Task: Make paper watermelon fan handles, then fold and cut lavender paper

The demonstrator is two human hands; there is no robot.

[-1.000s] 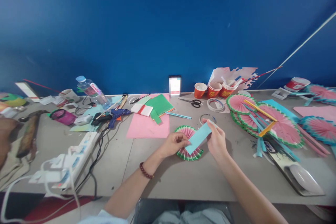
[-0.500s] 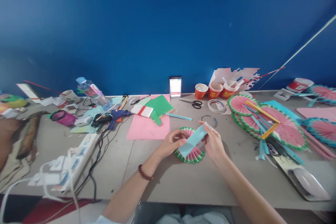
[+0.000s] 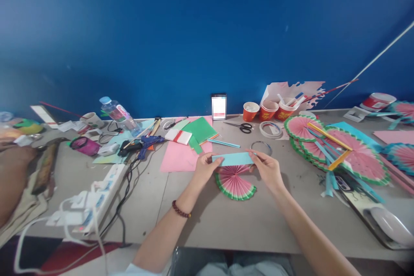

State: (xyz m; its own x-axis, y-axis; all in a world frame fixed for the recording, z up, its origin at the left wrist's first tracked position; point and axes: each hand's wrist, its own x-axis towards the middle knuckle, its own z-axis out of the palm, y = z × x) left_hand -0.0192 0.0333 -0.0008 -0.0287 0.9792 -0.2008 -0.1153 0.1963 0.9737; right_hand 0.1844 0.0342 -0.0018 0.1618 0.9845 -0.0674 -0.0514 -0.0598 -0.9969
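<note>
My left hand pinches the left end of a light blue paper strip. The strip's right end is held between the thumb and fingers of my right hand, so it lies nearly level between both hands. Below and partly behind the strip, a round pleated paper fan, pink with a green and white edge, rests on the grey table. Its upper part is hidden by the strip. A wire ring lies just beyond my right hand.
Black scissors, paper cups and a tape roll stand or lie toward the wall. Finished-looking fans are at right. A power strip, cables and another person's arm are at left.
The blue strip has turned from a steep slant to nearly level, with both hands still on it. My right hand has moved slightly right, and more of the fan's lower part shows.
</note>
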